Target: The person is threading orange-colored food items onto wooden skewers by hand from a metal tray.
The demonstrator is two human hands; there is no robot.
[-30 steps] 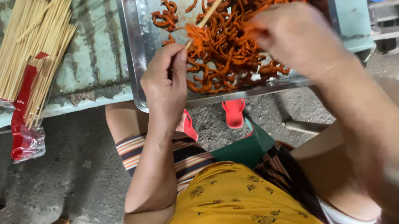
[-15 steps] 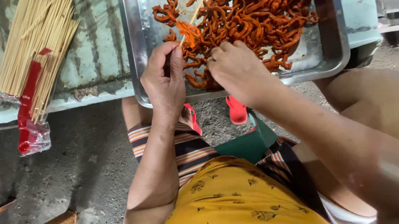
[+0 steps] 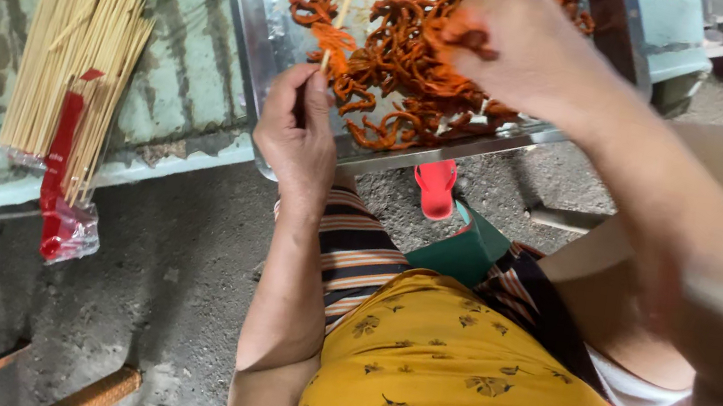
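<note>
Thin bamboo skewer (image 3: 340, 14) upright-ish over metal tray (image 3: 248, 33), orange marinated strip (image 3: 334, 37) threaded near bottom; heap of orange strips (image 3: 401, 66) fills tray.

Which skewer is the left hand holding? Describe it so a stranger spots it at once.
Find the metal tray of orange marinated strips. At its near edge the left hand pinches one bamboo skewer. Unlike the bare bundled skewers to the left, it carries an orange strip.

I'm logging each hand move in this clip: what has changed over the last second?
The right hand came back from beside the left hand to the heap of orange strips in the metal tray, pinching one. The left hand still holds its wooden skewer, a strip now threaded on it. The skewer bundle stayed put.
</note>
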